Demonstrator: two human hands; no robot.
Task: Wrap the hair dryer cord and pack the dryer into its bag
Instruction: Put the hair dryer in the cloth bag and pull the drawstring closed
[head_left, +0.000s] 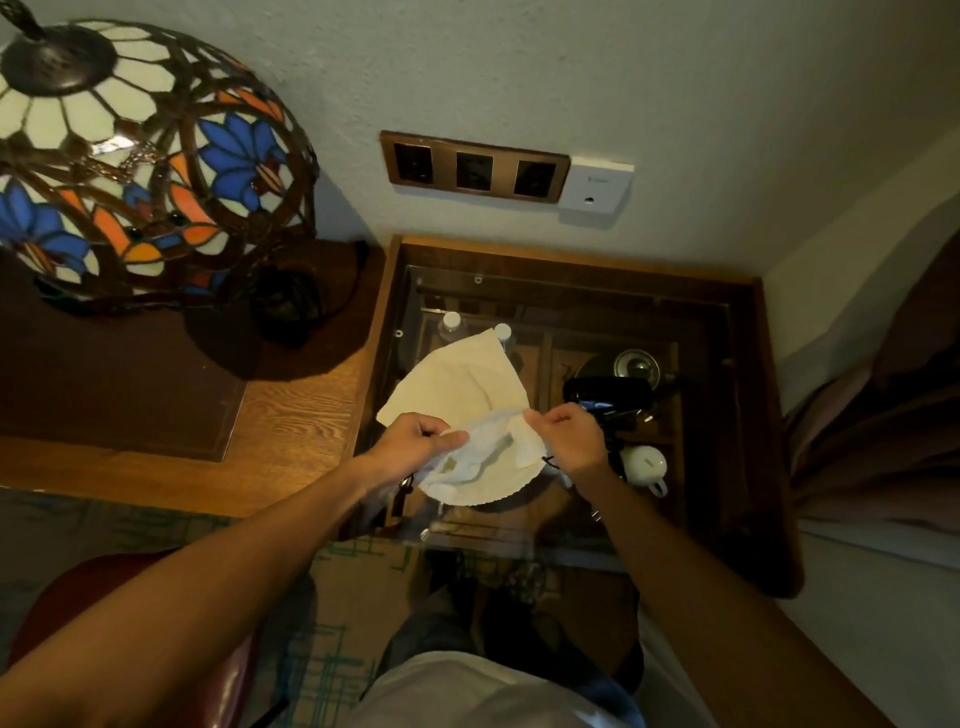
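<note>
On the far left we see a big lamp (130, 156) with coloured glass, blue and orange flowers on it. It stands on a wooden desk (306, 415). Next comes our left hand (421, 441). Its fingers are curled and they pinch the left edge of the mouth of a cream cloth bag (462, 395). Our right hand (569, 436) pinches the other edge the same way, so the two hands hold the bag's mouth apart between them. The bag hangs above a glass table top (691, 332). Just past the right hand, the black hair dryer (608, 392) lies on the glass, outside the bag. A white cup (647, 465) sits near it. On the wall above are three dark sockets (475, 169).
</note>
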